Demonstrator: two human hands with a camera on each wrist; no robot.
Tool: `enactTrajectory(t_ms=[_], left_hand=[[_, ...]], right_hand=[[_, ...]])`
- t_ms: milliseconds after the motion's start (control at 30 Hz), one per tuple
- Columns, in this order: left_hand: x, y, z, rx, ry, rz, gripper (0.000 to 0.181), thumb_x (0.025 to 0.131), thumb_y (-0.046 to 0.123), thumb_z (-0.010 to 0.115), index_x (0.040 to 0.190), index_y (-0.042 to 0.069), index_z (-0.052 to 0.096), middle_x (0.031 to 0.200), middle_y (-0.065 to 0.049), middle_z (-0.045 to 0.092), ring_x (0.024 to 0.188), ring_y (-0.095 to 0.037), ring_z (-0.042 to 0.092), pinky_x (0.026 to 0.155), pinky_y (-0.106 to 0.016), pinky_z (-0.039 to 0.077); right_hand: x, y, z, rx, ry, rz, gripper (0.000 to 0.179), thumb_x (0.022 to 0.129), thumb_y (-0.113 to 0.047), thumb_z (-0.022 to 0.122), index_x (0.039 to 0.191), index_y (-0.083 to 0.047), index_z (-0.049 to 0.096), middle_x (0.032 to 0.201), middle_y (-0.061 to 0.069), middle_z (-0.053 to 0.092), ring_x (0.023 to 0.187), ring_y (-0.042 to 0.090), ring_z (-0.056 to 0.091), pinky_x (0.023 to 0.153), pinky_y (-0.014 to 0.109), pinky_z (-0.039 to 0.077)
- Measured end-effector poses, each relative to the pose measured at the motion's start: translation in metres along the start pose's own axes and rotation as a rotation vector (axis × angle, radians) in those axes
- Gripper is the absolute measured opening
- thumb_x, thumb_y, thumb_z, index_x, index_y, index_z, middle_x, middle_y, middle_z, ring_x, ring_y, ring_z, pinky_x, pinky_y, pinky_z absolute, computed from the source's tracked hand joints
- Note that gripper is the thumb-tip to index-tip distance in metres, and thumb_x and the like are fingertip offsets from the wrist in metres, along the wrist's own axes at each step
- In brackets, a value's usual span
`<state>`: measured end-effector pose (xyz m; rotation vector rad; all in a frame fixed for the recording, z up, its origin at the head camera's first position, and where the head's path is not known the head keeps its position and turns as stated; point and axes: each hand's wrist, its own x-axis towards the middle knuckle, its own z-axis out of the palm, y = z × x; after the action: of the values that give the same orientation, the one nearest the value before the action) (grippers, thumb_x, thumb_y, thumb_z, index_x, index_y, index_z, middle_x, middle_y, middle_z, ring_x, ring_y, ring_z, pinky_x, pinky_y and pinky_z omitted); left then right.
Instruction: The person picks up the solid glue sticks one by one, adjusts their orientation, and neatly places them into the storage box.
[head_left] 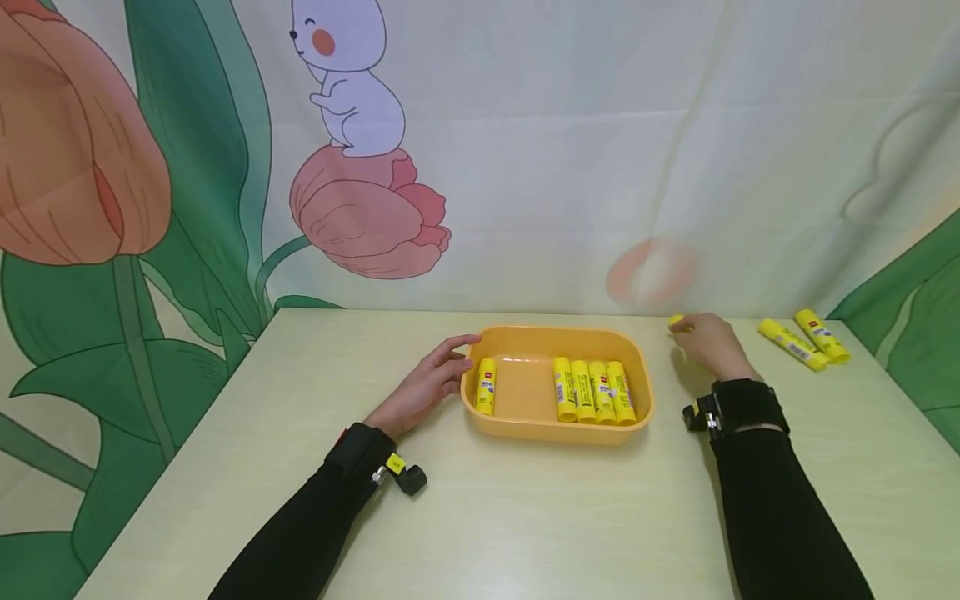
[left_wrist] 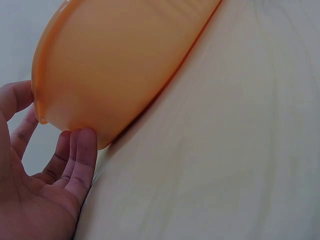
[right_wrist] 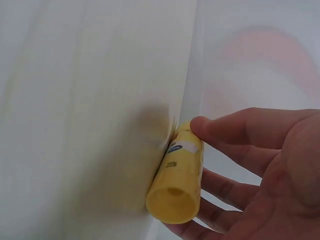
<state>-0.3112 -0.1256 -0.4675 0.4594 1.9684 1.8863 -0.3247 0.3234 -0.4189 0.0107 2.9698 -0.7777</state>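
Note:
An orange plastic tray (head_left: 517, 429) sits on the table. Inside it, one yellow glue stick (head_left: 486, 387) stands at the left end and several more glue sticks (head_left: 583, 392) line up side by side at the right. My left hand (head_left: 423, 387) touches the tray's left end, with fingers on the rim and outer wall; the left wrist view shows fingertips (left_wrist: 87, 140) against the wall (left_wrist: 125, 65). To the right of the tray, my right hand (head_left: 708, 343) pinches a yellow glue stick (right_wrist: 177, 180) near the table's back edge. In the right wrist view its round end faces the camera.
Two more yellow glue sticks (head_left: 793, 344) (head_left: 822, 336) lie on the table (head_left: 525, 517) at the far right. A printed cloth (head_left: 525, 167) with flowers and a white animal hangs right behind the table's back edge.

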Motion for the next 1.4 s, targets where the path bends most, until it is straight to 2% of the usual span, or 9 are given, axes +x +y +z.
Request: enactTrajectory(t_ms=[100,300,433,533,767,900,1033,1267,1400], left_hand=[[0.000,0.000,0.000,0.003,0.002,0.001,0.045,0.110,0.029,0.052,0.155,0.025,0.044,0.141,-0.015,0.045,0.123,-0.029,0.052,0.100,-0.029,0.051],[-0.001,0.000,0.000,0.012,0.011,-0.005,0.044,0.111,0.028,0.052,0.154,0.026,0.046,0.141,-0.014,0.045,0.124,-0.029,0.052,0.101,-0.029,0.051],[-0.001,0.000,0.000,0.013,0.015,-0.010,0.043,0.111,0.028,0.052,0.153,0.027,0.047,0.141,-0.013,0.046,0.125,-0.030,0.052,0.102,-0.029,0.051],[-0.001,-0.001,0.000,0.012,0.016,-0.012,0.043,0.110,0.028,0.052,0.153,0.027,0.047,0.140,-0.013,0.046,0.125,-0.030,0.052,0.102,-0.029,0.051],[-0.001,-0.001,0.000,0.009,0.016,-0.016,0.042,0.111,0.028,0.052,0.152,0.029,0.047,0.139,-0.013,0.045,0.125,-0.030,0.052,0.103,-0.029,0.050],[-0.001,0.000,0.001,0.004,0.014,-0.010,0.042,0.111,0.028,0.052,0.153,0.028,0.047,0.140,-0.013,0.045,0.124,-0.029,0.052,0.102,-0.029,0.050],[-0.001,0.001,0.001,0.002,0.007,-0.007,0.044,0.110,0.028,0.052,0.154,0.026,0.046,0.140,-0.014,0.045,0.124,-0.029,0.052,0.101,-0.029,0.051],[0.000,0.001,0.000,-0.005,0.003,-0.010,0.043,0.111,0.027,0.051,0.153,0.026,0.046,0.139,-0.015,0.045,0.124,-0.030,0.052,0.101,-0.028,0.051],[0.000,0.001,0.000,-0.006,0.002,-0.012,0.043,0.111,0.027,0.051,0.154,0.025,0.046,0.138,-0.015,0.046,0.123,-0.029,0.053,0.100,-0.027,0.051]], right_hand=[[-0.001,-0.003,0.000,0.008,0.002,0.049,0.037,0.104,-0.012,0.052,0.129,0.013,0.063,0.137,0.038,0.053,0.113,0.048,0.054,0.091,0.054,0.050],[-0.004,-0.006,-0.003,0.036,-0.038,0.126,0.029,0.102,-0.010,0.057,0.122,0.010,0.063,0.128,0.034,0.054,0.093,0.038,0.051,0.073,0.038,0.046],[-0.005,-0.007,-0.009,0.025,-0.125,0.146,0.027,0.097,-0.006,0.057,0.120,0.008,0.057,0.106,0.026,0.056,0.079,0.032,0.053,0.065,0.035,0.045],[-0.005,-0.010,-0.014,0.020,-0.209,0.179,0.036,0.092,-0.002,0.057,0.125,0.006,0.048,0.094,0.020,0.052,0.073,0.028,0.052,0.063,0.033,0.046],[-0.008,-0.019,-0.021,0.002,-0.310,0.226,0.060,0.091,-0.001,0.060,0.143,0.009,0.033,0.099,0.022,0.052,0.080,0.031,0.055,0.068,0.035,0.050],[-0.010,-0.020,-0.023,-0.027,-0.322,0.199,0.059,0.090,-0.002,0.062,0.141,0.013,0.035,0.095,0.020,0.053,0.079,0.030,0.056,0.068,0.035,0.052],[-0.012,-0.020,-0.024,-0.029,-0.319,0.193,0.059,0.091,-0.003,0.063,0.141,0.012,0.036,0.100,0.022,0.054,0.083,0.033,0.057,0.070,0.036,0.053],[-0.013,-0.019,-0.023,-0.005,-0.316,0.189,0.059,0.089,-0.004,0.061,0.141,0.012,0.036,0.090,0.016,0.051,0.077,0.028,0.053,0.066,0.033,0.047],[-0.013,-0.017,-0.023,0.000,-0.309,0.188,0.060,0.090,-0.005,0.061,0.141,0.011,0.036,0.094,0.019,0.053,0.080,0.030,0.054,0.066,0.034,0.049]])
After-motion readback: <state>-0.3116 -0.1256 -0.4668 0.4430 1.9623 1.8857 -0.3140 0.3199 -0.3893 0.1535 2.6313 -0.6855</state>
